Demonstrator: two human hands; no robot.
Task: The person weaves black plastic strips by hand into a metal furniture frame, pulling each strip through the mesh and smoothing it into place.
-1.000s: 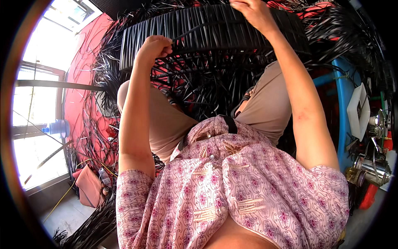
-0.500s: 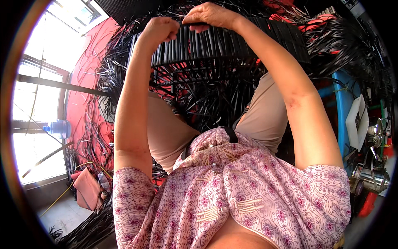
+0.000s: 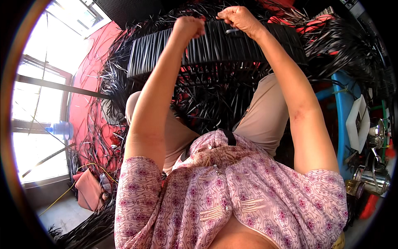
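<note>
Both my hands are raised over a frame wrapped in flat black plastic strips, which stands just beyond my knees. The fingers of my left hand are closed, slightly blurred, above the frame's upper edge; what they hold is hidden. To its right, my right hand pinches with thumb and fingertips. A short piece of black strip shows under its palm, against the wrapped face. A gap lies between the two hands. Below the wrapped band, the frame's open lattice shows loose strips behind it.
Heaps of loose black strips spread at the right and around the frame on a red surface. A blue tub edge, a white container and metal parts stand at right. A pink bag sits at lower left, by the windows.
Both hands have moved to the right along the frame's upper edge. The gap between them has widened, and the right hand has tightened into a pinch. The frame appears shifted slightly left.
</note>
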